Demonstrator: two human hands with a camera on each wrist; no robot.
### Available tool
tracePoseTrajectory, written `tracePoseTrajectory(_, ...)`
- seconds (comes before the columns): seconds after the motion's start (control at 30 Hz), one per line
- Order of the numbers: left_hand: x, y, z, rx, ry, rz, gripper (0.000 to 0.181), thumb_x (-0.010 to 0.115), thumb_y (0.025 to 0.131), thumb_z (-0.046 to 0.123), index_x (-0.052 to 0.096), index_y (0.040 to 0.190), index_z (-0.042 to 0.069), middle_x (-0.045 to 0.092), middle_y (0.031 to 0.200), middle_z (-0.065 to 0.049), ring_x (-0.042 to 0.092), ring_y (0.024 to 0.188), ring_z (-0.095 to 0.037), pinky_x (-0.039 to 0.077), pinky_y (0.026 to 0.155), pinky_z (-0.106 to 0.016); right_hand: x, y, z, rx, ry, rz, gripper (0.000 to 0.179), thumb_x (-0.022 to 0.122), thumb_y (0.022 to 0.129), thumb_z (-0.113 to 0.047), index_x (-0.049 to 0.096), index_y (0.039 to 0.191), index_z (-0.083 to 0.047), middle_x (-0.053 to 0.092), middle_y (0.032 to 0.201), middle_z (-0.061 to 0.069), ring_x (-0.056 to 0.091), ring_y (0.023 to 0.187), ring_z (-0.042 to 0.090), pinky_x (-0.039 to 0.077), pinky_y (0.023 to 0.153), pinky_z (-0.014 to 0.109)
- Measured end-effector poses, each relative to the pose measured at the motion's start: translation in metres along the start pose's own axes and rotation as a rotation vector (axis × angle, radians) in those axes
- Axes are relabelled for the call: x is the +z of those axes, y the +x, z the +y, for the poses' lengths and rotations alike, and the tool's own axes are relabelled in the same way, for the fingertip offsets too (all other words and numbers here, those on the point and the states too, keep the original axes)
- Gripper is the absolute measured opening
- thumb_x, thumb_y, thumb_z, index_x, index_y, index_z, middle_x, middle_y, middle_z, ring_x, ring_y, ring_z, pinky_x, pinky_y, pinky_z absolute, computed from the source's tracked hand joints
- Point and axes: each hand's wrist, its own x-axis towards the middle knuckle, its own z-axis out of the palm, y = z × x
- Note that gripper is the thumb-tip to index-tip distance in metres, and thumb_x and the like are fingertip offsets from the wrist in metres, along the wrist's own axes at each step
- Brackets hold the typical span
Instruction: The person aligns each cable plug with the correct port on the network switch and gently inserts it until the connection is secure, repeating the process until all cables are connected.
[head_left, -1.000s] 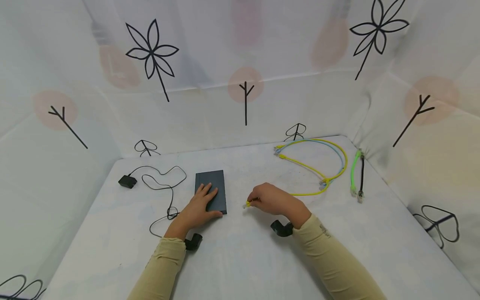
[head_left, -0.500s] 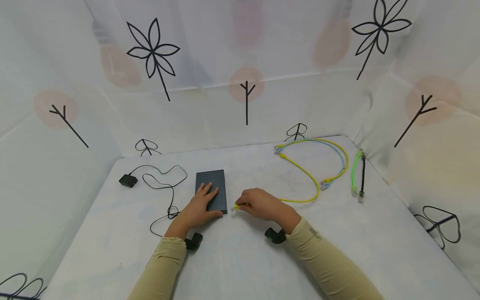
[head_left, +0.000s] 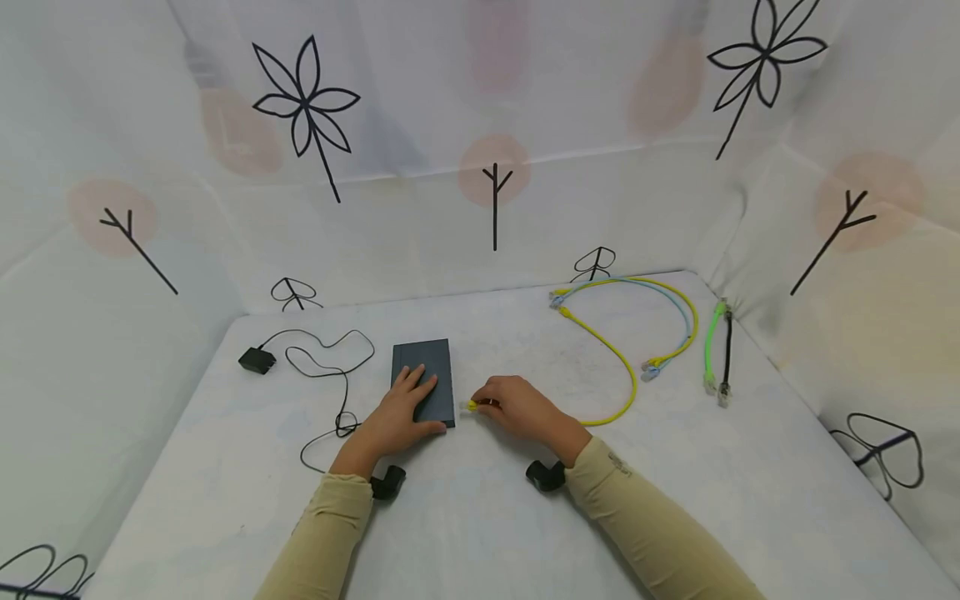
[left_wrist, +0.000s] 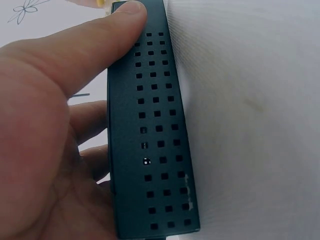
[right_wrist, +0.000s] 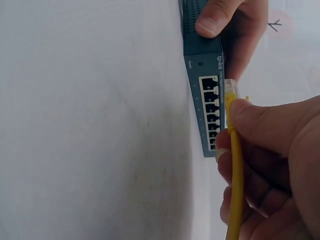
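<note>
Draped booth [head_left: 630,208], wider room untold: white sheets [head_left: 408,250], plant prints, rising along surface's [head_left: 465,533] back, left, right edges.

You are seeing "tp-link" [right_wrist: 219,59] along one edge of the port face [right_wrist: 195,90] of the dark box [head_left: 438,367], by the corner nearest its perforated side [left_wrist: 152,120]. Smaller lettering [right_wrist: 221,74] there and your right sleeve's mark [head_left: 620,464] are proving illegible.

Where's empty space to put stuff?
The table is bare at the front between the left sleeve and right sleeve, and right of the right sleeve. Behind the right hand, there's room between the box and yellow cable. Crowded: back right, with cables; left of the box, with black cord.
</note>
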Motion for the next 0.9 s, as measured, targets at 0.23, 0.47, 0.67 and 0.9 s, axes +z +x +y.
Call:
tracePoseTrajectory(0.23,-0.003,0.000,0.002,0.001,-0.005,0.000,0.086,0.072,0.084,0.048,0.032,0.153,0.015,0.015,0.163,-0.010,0.003,0.151,-0.036,0.023,0.116,-0.059,0.004,0.004,0.001,0.022,0.008,-0.008,0.020,0.064,0.094,-0.018,0.073,0.111,-0.014,0.069,0.102,0.000,0.065,0.090,0.012,0.052,0.077,0.026)
tracePoseTrajectory(0.47,-0.002,0.000,0.002,-0.003,-0.008,-0.011,0.086,0.071,0.084,0.049,0.031,0.153,0.016,0.014,0.164,-0.010,0.002,0.151,-0.036,0.023,0.116,-0.059,0.007,0.007,0.005,0.049,0.012,-0.019,0.020,0.065,0.093,-0.018,0.074,0.111,-0.015,0.069,0.101,-0.002,0.063,0.089,0.011,0.051,0.077,0.026)
tracePoseTrajectory(0.67,0.000,0.001,0.000,-0.005,-0.007,-0.008,0.087,0.071,0.084,0.050,0.030,0.154,0.018,0.014,0.164,-0.008,0.002,0.152,-0.034,0.023,0.116,-0.058,0.008,0.011,0.010,0.025,0.011,-0.009,0.020,0.066,0.093,-0.017,0.074,0.111,-0.015,0.070,0.101,-0.001,0.065,0.090,0.011,0.052,0.078,0.026)
tracePoseTrajectory(0.9,0.000,0.002,-0.002,-0.012,-0.007,-0.010,0.087,0.071,0.084,0.051,0.030,0.154,0.019,0.013,0.164,-0.007,0.001,0.152,-0.033,0.023,0.117,-0.057,0.010,0.017,0.009,0.008,0.016,-0.017,0.019,0.066,0.092,-0.016,0.075,0.109,-0.015,0.070,0.100,-0.001,0.066,0.091,0.012,0.053,0.079,0.027)
